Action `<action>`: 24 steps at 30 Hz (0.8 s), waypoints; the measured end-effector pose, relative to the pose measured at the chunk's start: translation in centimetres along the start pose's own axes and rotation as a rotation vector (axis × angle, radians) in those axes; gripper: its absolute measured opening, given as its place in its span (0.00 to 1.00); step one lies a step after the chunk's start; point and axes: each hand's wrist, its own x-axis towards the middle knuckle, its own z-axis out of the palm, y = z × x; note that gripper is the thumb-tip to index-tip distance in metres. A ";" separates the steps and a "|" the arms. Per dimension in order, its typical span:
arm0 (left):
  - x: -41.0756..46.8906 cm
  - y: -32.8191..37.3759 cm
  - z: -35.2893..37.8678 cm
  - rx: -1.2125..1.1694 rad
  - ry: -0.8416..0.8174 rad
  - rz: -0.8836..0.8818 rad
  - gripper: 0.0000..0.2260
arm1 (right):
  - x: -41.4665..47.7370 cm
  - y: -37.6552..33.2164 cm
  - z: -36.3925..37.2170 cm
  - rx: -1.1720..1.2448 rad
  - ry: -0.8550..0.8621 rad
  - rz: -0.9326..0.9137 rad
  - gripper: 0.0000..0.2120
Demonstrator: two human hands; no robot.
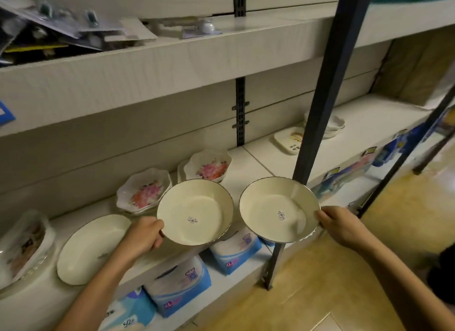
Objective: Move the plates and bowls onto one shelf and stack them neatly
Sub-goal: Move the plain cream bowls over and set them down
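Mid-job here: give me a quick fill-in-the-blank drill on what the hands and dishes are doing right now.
1. Each hand holds one cream ____ with a dark rim.
2. The left hand grips the left bowl; the right hand grips the right bowl by its ____ edge.
3. Each held bowl has a ____ stuck inside it.
4. The two dishes behind the left bowl on the shelf carry a pink ____ pattern.

Missing words: bowl; right; sticker; flower
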 end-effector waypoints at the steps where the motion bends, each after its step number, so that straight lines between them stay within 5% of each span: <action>1: -0.1 0.4 0.2 0.010 -0.022 0.016 0.14 | -0.4 0.4 -0.3 0.008 0.002 0.004 0.17; 24: -5.6 17.7 21.0 0.052 -0.205 0.138 0.17 | -0.8 23.4 -17.3 0.052 0.144 0.143 0.19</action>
